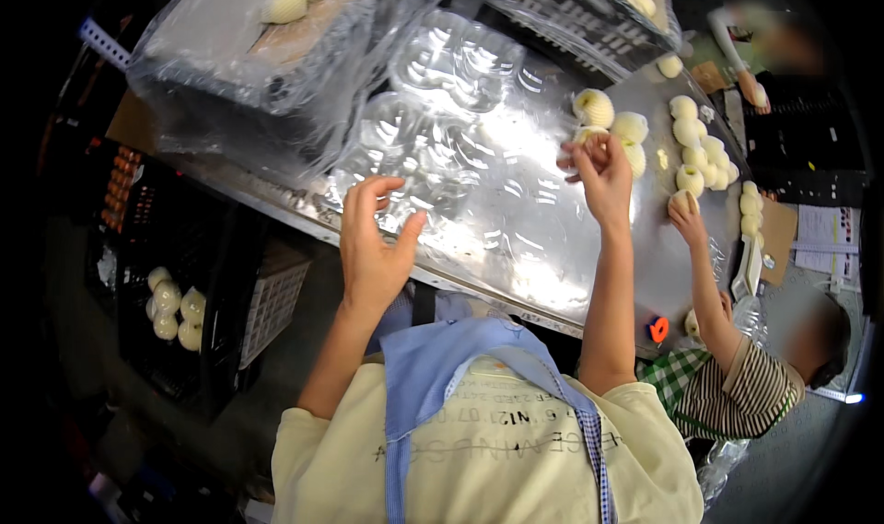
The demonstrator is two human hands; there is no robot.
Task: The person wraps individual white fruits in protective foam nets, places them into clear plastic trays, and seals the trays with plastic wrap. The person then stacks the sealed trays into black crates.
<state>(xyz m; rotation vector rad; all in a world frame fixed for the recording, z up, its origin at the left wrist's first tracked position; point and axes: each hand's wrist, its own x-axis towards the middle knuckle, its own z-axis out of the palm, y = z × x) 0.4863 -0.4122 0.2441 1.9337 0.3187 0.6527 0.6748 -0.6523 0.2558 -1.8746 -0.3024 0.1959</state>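
Note:
My left hand (378, 244) hovers over the near left part of the metal table (539, 248), fingers apart and empty, beside clear plastic trays (421, 144) with rounded hollows. My right hand (604, 172) is raised with bent fingers near several round fruits in pale foam nets (594, 108); its fingers partly cover one of them. No object shows between those fingers, and whether they touch the fruit behind is unclear. More clear trays (456, 58) lie further back, their edges hard to tell apart through the glare.
A plastic-covered box (221, 54) stands back left, a black crate (587, 20) at the back. More netted fruits (694, 144) line the right side, where a co-worker's hand (687, 220) touches one. An orange tape dispenser or roll (659, 329) lies near the edge. Lower left, a crate holds packed fruits (168, 297).

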